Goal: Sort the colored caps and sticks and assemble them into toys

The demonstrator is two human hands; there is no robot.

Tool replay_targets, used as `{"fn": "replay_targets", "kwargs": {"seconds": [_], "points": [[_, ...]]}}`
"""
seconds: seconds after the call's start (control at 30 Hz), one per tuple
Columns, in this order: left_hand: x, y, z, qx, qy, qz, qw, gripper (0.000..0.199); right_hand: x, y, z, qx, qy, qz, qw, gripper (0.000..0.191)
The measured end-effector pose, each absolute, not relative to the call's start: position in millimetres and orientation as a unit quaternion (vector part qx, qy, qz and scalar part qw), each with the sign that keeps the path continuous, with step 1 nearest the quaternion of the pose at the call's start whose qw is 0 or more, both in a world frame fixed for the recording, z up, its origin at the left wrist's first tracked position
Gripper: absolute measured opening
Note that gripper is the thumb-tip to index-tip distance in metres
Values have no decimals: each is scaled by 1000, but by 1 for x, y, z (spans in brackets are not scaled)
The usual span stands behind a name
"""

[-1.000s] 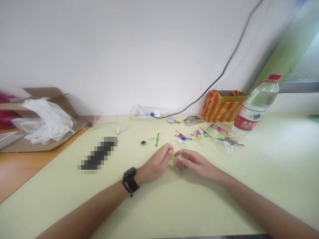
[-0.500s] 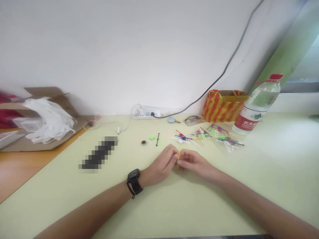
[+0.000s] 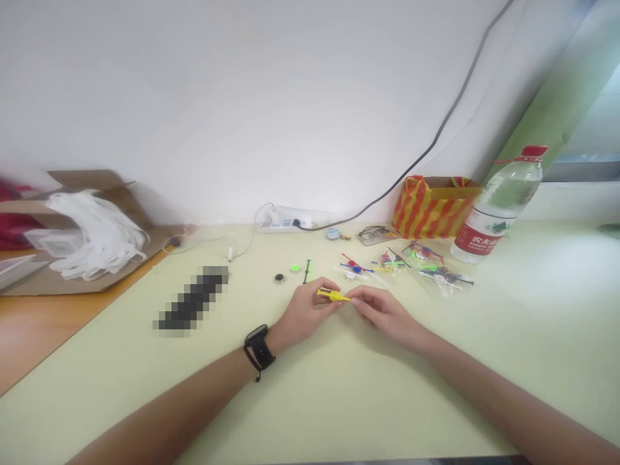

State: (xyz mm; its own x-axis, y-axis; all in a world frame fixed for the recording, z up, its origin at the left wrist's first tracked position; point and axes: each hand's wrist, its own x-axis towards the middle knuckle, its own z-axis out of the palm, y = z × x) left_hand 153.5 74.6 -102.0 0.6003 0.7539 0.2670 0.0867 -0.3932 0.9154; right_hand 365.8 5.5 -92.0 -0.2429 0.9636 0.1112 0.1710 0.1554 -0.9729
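A yellow plastic arrow-like piece [image 3: 333, 296], thin with a wider middle, lies roughly level between my hands above the table. My left hand [image 3: 307, 313], a black watch on its wrist, is closed around the piece from the left. The fingertips of my right hand [image 3: 385, 314] pinch its right end. Behind my left hand are black and green arrow-shaped pieces [image 3: 307, 271], partly hidden by the knuckles. A small bright green disc [image 3: 295, 268] and a black round piece [image 3: 279, 278] sit to their left.
Red, blue and white arrow pieces [image 3: 356, 268] and plastic bags of mixed pieces [image 3: 438, 271] lie beyond my right hand. A tall water bottle [image 3: 498, 206] and striped bag [image 3: 431, 213] stand behind. A power strip [image 3: 283, 223] is by the wall; a cardboard box [image 3: 97, 284] is at left.
The yellow piece has turned from upright to nearly level, and more of it shows. My left hand has shifted slightly left, with its fingers less bunched; the right hand stays close by.
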Motion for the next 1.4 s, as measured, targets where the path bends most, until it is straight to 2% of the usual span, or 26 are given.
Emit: {"fn": "replay_targets", "kwargs": {"seconds": [0.1,0.33,0.7,1.07,1.2,1.4], "points": [[154,72,-100,760,276,341,480,23,365,5,-96,-453,-632,469,419,42],[155,72,-99,761,285,352,464,26,366,4,-97,-462,-654,419,427,33],[154,70,-99,778,255,355,452,23,370,6,-101,-505,-720,263,398,27],[148,70,-93,812,255,308,425,16,370,3,-100,-477,-717,309,404,25],[149,68,-93,795,242,322,454,18,370,3,-96,-480,-711,320,402,25],[149,70,-89,742,223,290,561,23,373,6,-97,-477,-698,319,428,23]]}}
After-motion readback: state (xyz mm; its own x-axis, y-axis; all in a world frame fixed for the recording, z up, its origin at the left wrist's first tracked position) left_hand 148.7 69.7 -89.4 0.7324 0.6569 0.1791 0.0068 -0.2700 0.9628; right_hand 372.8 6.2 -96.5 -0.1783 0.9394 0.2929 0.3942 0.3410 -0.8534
